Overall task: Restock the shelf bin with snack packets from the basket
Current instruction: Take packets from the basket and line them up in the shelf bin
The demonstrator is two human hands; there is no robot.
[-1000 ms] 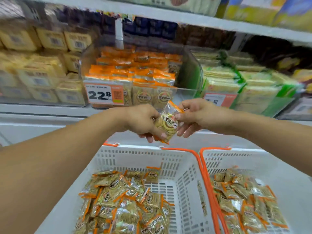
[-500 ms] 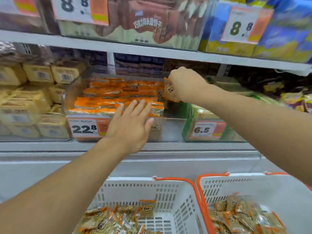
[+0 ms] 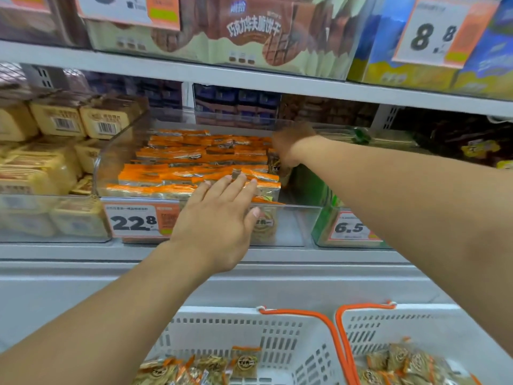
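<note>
Deeper into bin (image 3: 116, 151): R hand (image 3: 291, 143) w/ packet (image 3: 274, 165).

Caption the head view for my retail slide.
Right hand lowers a snack packet into the clear plastic shelf bin; left hand steadies the orange-edged rows.

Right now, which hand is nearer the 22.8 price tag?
Left. The left hand hovers open just right of the 22.8 price tag at the bin front; the right hand is deep at the bin's back right.

Bright, even store light falls from twelve o'clock. The right hand (image 3: 291, 147) sits shadowed and motion-blurred; wide-angle distortion bends the white metal shelf edges (image 3: 249, 79).
</note>
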